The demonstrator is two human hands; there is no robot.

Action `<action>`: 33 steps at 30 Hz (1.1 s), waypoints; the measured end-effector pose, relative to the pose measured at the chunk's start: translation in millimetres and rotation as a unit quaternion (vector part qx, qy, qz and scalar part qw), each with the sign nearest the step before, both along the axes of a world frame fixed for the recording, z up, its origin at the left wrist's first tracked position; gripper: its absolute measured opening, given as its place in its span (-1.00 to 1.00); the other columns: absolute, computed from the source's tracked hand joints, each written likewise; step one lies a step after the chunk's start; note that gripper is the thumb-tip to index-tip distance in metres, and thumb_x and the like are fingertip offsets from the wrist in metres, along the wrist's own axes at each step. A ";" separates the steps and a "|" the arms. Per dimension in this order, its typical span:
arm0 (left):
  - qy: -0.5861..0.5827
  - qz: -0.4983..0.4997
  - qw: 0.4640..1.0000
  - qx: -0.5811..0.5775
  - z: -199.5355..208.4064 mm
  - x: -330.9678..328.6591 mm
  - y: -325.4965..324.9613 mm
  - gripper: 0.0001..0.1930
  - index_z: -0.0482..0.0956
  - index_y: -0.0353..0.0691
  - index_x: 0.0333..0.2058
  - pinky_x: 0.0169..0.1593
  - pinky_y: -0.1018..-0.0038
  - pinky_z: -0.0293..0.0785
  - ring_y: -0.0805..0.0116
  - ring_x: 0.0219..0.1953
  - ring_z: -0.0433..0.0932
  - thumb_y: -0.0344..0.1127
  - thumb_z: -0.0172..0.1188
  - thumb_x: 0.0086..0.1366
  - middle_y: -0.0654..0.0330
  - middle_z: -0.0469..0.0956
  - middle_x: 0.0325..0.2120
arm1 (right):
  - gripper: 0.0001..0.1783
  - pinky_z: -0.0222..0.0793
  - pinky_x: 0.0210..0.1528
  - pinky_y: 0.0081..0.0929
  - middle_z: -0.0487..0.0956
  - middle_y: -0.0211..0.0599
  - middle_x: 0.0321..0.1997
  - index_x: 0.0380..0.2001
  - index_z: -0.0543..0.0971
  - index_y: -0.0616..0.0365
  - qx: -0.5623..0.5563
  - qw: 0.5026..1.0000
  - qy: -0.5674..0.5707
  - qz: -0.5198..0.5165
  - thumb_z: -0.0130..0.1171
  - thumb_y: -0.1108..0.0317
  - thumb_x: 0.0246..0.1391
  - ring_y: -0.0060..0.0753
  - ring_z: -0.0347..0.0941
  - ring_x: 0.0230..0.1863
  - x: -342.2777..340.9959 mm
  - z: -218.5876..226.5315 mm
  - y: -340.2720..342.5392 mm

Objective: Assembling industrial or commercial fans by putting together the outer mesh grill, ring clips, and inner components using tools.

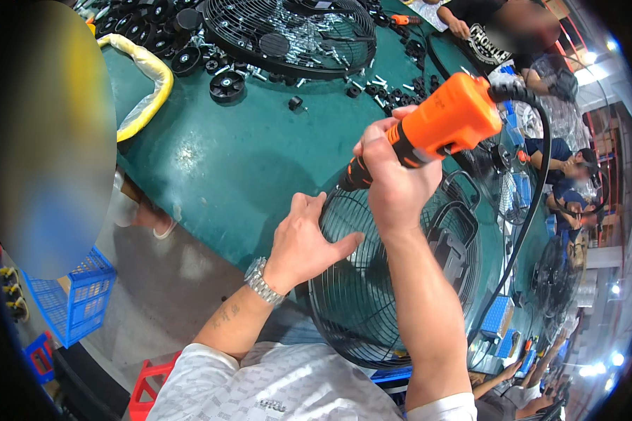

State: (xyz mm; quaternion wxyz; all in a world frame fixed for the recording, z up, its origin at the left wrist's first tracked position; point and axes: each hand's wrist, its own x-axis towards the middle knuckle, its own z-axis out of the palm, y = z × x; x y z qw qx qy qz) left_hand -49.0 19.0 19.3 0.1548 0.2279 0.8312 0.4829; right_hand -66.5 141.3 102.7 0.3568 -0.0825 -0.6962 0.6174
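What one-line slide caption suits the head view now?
Right grip holds an orange-and-black corded power driver at the rim of a round black wire fan guard, left grip alongside.

The driver (463,109) is orange and black, its cable (546,133) black; table (211,165) green; fan (453,245) black; watch (261,282) silver; shirt (288,386) white with a repeating pale-grey print; crate (90,298) blue; stool (153,370) red.

head cam's a wide fisheye up on the person's head, upright and looking down past their pale shirt (281,386) at the green table (211,161). the left hand (303,242) and right hand (404,182) are pretty close up, and the view's so wide that overhead lights (593,370) show near the right rim.
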 end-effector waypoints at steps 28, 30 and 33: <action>0.016 0.038 0.998 0.038 -6.7 1.6 1.8 -0.16 0.43 -0.51 -0.03 0.00 0.28 0.46 0.04 -0.06 0.50 0.06 0.46 -0.14 -0.03 0.41 -0.11 | -0.64 0.42 -0.40 -0.43 0.46 -0.25 -0.44 -0.11 0.35 0.26 0.001 0.996 0.010 0.086 0.14 0.51 -0.02 -0.41 0.47 -0.49 3.4 -4.8 11.2; 0.018 0.033 0.999 0.020 -7.1 1.5 2.4 -0.16 0.43 -0.50 -0.02 0.01 0.28 0.45 0.04 -0.06 0.50 0.07 0.45 -0.14 -0.03 0.41 -0.11 | -0.62 0.42 -0.40 -0.45 0.47 -0.26 -0.43 -0.10 0.36 0.26 0.010 0.996 -0.001 0.091 0.16 0.50 -0.03 -0.43 0.47 -0.48 4.2 -6.3 9.9; 0.027 0.034 0.999 0.006 -4.7 3.8 1.8 -0.17 0.43 -0.48 -0.01 0.03 0.29 0.44 0.04 -0.05 0.50 0.09 0.45 -0.12 -0.04 0.42 -0.10 | -0.51 0.41 -0.38 -0.55 0.50 -0.31 -0.41 -0.05 0.36 0.22 0.102 0.987 -0.036 0.120 0.25 0.44 -0.08 -0.51 0.47 -0.47 5.2 0.9 8.3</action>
